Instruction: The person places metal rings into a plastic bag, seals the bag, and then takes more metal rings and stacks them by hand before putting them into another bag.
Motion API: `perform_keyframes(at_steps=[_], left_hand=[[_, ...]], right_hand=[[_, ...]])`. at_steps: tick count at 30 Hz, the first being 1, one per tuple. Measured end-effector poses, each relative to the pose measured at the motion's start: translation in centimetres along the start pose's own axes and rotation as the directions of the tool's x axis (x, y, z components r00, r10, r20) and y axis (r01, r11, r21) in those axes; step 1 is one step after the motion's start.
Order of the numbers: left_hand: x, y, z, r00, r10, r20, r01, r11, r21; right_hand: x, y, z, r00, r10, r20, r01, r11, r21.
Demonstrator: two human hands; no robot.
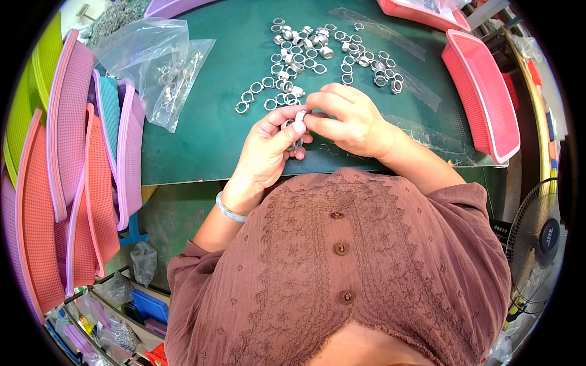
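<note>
Small silver metal rings (292,127) are gathered in my left hand (259,149), its fingers curled under them and the thumb pressed on top. At the edge of one of these rings, my right hand (360,125) pinches with thumb and forefinger, so both hands meet there. The fingers partly hide the held rings. Just beyond my hands, many more loose metal rings (298,59) lie scattered on the green table (207,146), some flat and some on edge. Several appear to have a small tab or lug on the band.
Clear plastic bags (160,67) with small metal parts lie at the table's left. Stacked purple, orange and green plastic baskets (68,122) crowd the left side. A pink basket (450,73) stands at the right edge. A black fan (530,244) is at the lower right.
</note>
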State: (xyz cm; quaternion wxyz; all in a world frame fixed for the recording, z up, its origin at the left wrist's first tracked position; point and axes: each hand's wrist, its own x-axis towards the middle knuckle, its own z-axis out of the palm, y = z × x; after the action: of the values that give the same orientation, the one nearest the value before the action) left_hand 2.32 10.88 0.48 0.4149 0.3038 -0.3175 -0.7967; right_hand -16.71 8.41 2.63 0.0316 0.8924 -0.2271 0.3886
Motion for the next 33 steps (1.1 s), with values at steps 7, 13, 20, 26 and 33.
perform_keyframes(at_steps=[7,13,20,26,33], left_hand=[[-0.2,-0.1,-0.6,0.996,0.083,0.036,-0.081,0.996,-0.031],[-0.3,0.0,-1.0,0.995,0.079,0.059,-0.076,0.995,-0.065],[-0.3,0.4,-2.1,0.996,0.039,0.077,-0.011,0.942,-0.336],[-0.1,-0.2,-2.7,0.996,0.041,0.076,-0.014,0.943,-0.333],[0.0,0.0,-2.5,0.998,0.007,0.07,0.013,0.957,-0.291]], right_hand=[[-0.5,1.1,-0.1,0.963,0.27,-0.027,-0.259,0.945,0.197],[-1.0,1.9,0.6,0.89,0.446,0.097,-0.455,0.88,0.134],[-0.8,3.4,2.4,0.792,0.556,0.253,-0.591,0.802,0.085],[0.0,3.6,3.0,0.749,0.575,0.328,-0.624,0.78,0.057],[0.2,4.6,1.8,0.481,0.678,0.556,-0.855,0.222,0.469]])
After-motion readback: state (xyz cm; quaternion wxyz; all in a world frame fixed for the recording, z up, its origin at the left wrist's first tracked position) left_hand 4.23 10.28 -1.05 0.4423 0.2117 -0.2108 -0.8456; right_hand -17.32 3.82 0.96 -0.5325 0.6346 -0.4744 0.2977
